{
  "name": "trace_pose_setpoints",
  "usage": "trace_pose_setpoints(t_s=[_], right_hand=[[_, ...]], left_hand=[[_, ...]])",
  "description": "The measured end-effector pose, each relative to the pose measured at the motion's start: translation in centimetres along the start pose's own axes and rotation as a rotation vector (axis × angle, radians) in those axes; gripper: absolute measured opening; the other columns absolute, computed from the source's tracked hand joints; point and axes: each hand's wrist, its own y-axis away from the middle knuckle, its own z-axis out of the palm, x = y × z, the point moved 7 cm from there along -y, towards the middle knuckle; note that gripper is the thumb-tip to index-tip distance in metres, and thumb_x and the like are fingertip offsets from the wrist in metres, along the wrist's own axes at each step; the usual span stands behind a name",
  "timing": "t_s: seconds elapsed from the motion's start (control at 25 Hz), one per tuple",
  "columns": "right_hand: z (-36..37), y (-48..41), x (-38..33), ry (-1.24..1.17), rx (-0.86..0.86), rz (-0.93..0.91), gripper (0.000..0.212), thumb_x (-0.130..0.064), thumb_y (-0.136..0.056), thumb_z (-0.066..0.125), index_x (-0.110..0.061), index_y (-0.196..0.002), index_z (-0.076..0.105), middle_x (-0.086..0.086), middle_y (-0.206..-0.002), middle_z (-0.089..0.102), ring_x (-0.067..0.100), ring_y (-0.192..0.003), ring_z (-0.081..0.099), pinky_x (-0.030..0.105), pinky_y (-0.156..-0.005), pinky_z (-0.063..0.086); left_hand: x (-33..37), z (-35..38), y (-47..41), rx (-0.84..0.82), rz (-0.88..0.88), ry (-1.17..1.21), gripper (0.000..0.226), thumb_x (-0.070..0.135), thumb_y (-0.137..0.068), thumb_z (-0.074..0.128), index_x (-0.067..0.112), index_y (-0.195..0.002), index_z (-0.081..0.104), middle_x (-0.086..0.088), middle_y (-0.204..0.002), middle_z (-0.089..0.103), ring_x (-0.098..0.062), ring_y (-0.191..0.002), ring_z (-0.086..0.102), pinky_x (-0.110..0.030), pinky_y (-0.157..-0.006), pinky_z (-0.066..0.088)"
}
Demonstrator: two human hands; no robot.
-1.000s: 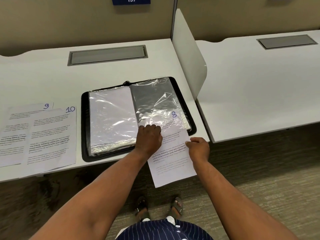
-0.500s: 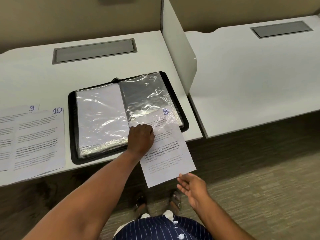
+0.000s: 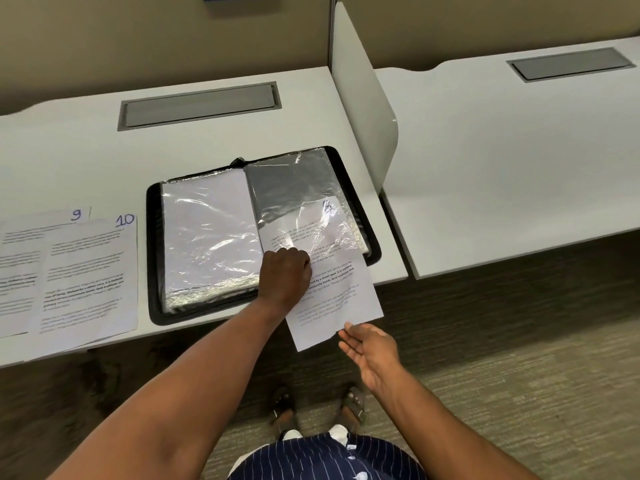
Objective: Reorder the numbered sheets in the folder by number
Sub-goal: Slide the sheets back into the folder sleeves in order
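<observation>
Left hand (image 3: 285,275) grips sleeve (image 3: 294,199); sheet 9 (image 3: 20,258), sheet 10 (image 3: 90,271) left of folder (image 3: 154,258).

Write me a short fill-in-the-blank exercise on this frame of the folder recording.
1. The loose sheet lying nearest the folder is numbered ____.
2. Both loose sheets lie on the desk to the folder's ____.
3. The printed sheet sticking out of a plastic sleeve sits on the folder's ____ page.
4. The hand at that sheet's bottom edge is the person's ____ hand.

Missing words: 10; left; right; right.
</observation>
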Motion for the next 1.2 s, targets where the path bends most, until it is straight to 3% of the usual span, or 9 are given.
trace_pose_setpoints(t_s=[0.28, 0.44, 0.64, 1.2], right_hand=[[3.2, -0.5, -2.0, 0.053, -0.013, -0.040, 0.018, -0.003, -0.090, 0.073, -0.006, -0.107, 0.069, 0.013, -0.102, 0.078, 0.026, -0.097, 0.075, 0.044, -0.092, 0.060], [1.7, -0.5, -0.3, 0.167, 0.024, -0.021, 0.023, -0.001, -0.088, 0.073, -0.011, -0.108, 0.068, 0.009, -0.101, 0.078, 0.023, -0.096, 0.074, 0.041, -0.085, 0.061], [0.5, -0.8, 1.5, 0.212, 0.054, 0.015, 0.014, -0.002, -0.091, 0.073, -0.006, -0.104, 0.070, 0.011, -0.103, 0.077, 0.024, -0.096, 0.074, 0.037, -0.078, 0.060], [6.6, -2.3, -1.2, 0.191, 0.012, -0.047, 0.010, -0.004, -0.091, 0.074, -0.005, -0.099, 0.068, 0.014, -0.100, 0.077, 0.021, -0.091, 0.076, 0.031, -0.071, 0.061]], left_hand=[[-0.2, -0.9, -0.2, 0.041, -0.031, 0.025, 0.010, 0.027, -0.088, 0.066, 0.019, -0.084, 0.072, 0.001, -0.079, 0.069, -0.024, -0.074, 0.063, -0.039, -0.072, 0.042], [-0.4, -1.0, 0.0, 0.051, -0.045, 0.032, 0.008, 0.024, -0.085, 0.068, 0.018, -0.081, 0.071, 0.001, -0.076, 0.068, -0.026, -0.074, 0.062, -0.039, -0.071, 0.042], [-0.3, -0.5, 0.2, 0.050, -0.028, 0.034, 0.008, 0.023, -0.085, 0.067, 0.018, -0.081, 0.072, 0.001, -0.075, 0.068, -0.026, -0.073, 0.063, -0.038, -0.071, 0.042], [-0.3, -0.9, 0.3, 0.022, 0.095, 0.028, 0.008, 0.025, -0.084, 0.072, 0.018, -0.083, 0.071, 0.001, -0.077, 0.067, -0.025, -0.074, 0.062, -0.038, -0.072, 0.043]])
